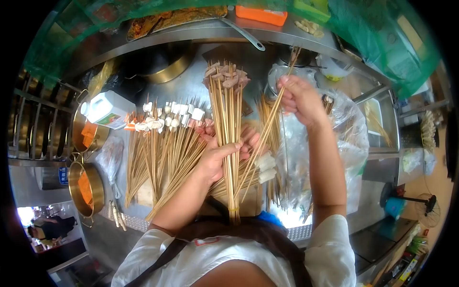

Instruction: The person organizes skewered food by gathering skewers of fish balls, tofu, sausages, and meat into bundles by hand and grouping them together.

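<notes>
My left hand (224,155) is wrapped round a thick bundle of long wooden skewers (228,112) with pinkish meat pieces at their tops and a yellow band near the lower end. To the right, my right hand (294,95), raised, pinches a few thin skewers (270,119) that slant down towards the bundle. Left of the bundle, many skewers (165,148) with white and orange pieces lie fanned out on the counter. Beside my left hand on the right are skewers with pale white pieces (266,167).
A white jug (107,110) stands at the left near brass pans (86,189). Clear plastic bags (339,138) lie at the right. Behind are a large pot (167,69), a food tray (174,22) with a ladle (246,36), and an orange container (261,15).
</notes>
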Available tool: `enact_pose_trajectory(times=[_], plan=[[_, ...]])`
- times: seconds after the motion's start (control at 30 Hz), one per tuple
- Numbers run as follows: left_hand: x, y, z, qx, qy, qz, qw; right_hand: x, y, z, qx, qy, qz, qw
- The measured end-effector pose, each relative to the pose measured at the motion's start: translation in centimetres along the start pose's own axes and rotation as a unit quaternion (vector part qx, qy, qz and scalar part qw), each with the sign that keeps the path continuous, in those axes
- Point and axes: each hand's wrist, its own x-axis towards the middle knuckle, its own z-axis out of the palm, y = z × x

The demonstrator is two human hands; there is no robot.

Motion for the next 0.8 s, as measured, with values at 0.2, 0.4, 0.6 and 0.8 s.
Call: enact_pose_trajectory(times=[0.2, 0.4, 0.6, 0.8], plan=[[0.2, 0.0, 0.7, 0.018, -0.008, 0.011, 1.000, 0.1, 1.2, 0.9, 0.024, 0.011, -0.008, 1.000], [1.8, -1.8, 0.1, -0.055, -0.090, 0.015, 0.994, 0.1, 1.2, 1.3, 0.040, 0.003, -0.017, 0.999], [1.2, -1.2, 2.1, -0.016, -0.060, 0.041, 0.997, 0.7, 2.4, 1.0, 0.077, 0.013, -0.045, 0.996], [0.9, -0.8, 2.3, 0.081, -0.019, -0.042, 0.996, 3.0, 2.7, 0.1, 0.136, 0.076, -0.052, 0.986]])
